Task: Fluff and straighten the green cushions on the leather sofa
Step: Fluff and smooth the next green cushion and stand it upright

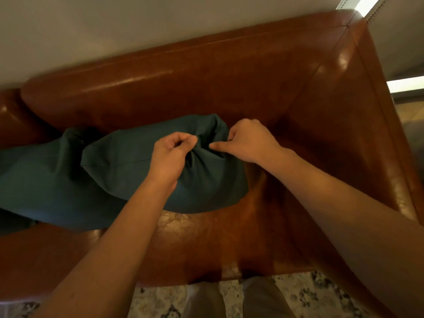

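Head view: we count two green cushions (128,161) on one sofa (206,83), our left hand (171,154) and right hand (250,141) both pinching the nearer cushion's fabric.

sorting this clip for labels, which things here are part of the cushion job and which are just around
Part of the job:
right green cushion, pinched by left hand and right hand
left green cushion
leather sofa

Just around:
patterned rug
wall

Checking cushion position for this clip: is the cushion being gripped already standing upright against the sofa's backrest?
No. The green cushion lies on the sofa seat, bunched in the left hand and right hand.
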`<state>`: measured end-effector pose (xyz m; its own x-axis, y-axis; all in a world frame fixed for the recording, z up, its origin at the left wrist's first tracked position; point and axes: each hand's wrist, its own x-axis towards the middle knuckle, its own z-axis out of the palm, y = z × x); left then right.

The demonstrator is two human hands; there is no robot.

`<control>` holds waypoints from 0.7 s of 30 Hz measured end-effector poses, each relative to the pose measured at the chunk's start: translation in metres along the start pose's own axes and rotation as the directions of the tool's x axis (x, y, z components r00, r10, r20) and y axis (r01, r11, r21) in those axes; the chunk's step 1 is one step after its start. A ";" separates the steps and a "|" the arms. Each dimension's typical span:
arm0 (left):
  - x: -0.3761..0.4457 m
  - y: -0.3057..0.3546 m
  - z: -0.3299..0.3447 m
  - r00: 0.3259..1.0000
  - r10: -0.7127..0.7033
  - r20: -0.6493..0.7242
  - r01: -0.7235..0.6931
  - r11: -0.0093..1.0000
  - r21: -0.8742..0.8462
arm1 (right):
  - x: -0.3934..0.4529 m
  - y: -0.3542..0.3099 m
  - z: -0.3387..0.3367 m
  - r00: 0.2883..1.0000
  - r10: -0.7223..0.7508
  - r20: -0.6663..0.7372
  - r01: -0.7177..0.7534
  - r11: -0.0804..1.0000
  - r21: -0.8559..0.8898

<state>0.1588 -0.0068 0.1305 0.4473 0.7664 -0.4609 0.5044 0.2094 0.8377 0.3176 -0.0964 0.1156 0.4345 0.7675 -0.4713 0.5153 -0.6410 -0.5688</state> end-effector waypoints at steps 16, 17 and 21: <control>0.009 0.016 -0.008 0.782 0.577 0.234 -0.546 0.453 0.705 | -0.039 0.019 0.038 0.975 0.137 -0.174 -0.003 0.793 0.609; 0.014 0.024 -0.005 0.735 0.570 0.367 -0.609 0.316 0.727 | -0.040 0.018 0.041 0.970 0.174 -0.168 -0.019 0.749 0.663; 0.029 0.044 0.009 0.694 0.340 0.635 -0.647 -0.092 0.757 | -0.043 0.016 0.047 0.963 0.205 -0.173 -0.011 0.673 0.739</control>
<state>0.2008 0.0198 0.1516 0.9508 0.2177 -0.2206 0.2231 -0.9748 -0.0003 0.2725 -0.1389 0.0951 0.6519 0.6071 -0.4544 -0.2039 -0.4368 -0.8761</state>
